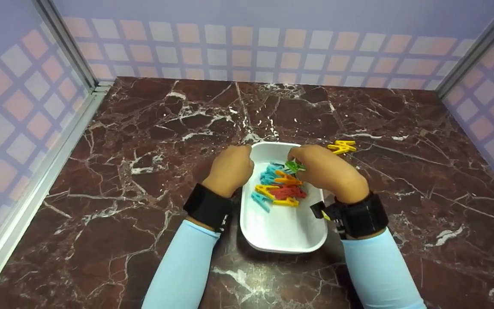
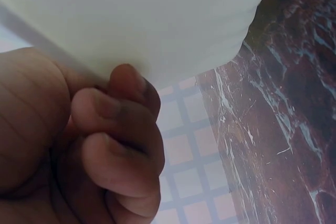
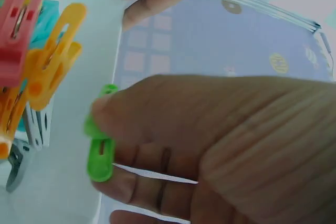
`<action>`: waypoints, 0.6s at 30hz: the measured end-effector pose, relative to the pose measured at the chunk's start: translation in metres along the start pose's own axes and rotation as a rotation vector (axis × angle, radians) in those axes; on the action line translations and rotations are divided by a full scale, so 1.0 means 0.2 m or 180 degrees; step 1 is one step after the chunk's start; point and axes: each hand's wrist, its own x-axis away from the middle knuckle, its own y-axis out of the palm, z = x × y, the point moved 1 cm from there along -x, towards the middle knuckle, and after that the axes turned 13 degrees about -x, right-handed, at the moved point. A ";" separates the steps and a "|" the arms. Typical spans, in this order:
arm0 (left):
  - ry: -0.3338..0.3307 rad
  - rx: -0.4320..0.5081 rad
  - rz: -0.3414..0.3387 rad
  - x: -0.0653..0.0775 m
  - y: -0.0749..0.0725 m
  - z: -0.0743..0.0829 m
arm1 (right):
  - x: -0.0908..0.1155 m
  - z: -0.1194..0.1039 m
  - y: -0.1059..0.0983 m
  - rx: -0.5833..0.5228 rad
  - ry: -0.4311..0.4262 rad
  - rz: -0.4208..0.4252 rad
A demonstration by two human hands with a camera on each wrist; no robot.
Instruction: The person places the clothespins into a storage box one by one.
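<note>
A white plastic tub [image 1: 283,234] stands on the dark marbled table. My left hand [image 1: 232,169] grips its rim on the left side; in the left wrist view the fingers curl against the outer wall. Over the tub's far right part, my right hand [image 1: 330,171] pinches a green clothespin [image 3: 101,158] between thumb and fingers. Inside the tub lie teal clothespins [image 1: 267,176], red clothespins [image 1: 289,192], an orange clothespin [image 1: 288,177] and yellow clothespins [image 1: 286,202]. A few grey clothespins [image 3: 35,127] appear in the right wrist view. The right fingertips are partly hidden in the head view.
Yellow clothespins [image 1: 342,147] lie on the marbled table [image 1: 152,141] beyond the right hand. A patterned wall panel [image 1: 255,47] stands at the back, with others at the left and right. A metal rail [image 1: 41,184] runs along the left edge.
</note>
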 end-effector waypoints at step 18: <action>0.0033 0.0031 0.0095 0.00 0.00 0.00 | -0.07 0.04 0.07 0.0195 -0.0046 0.0014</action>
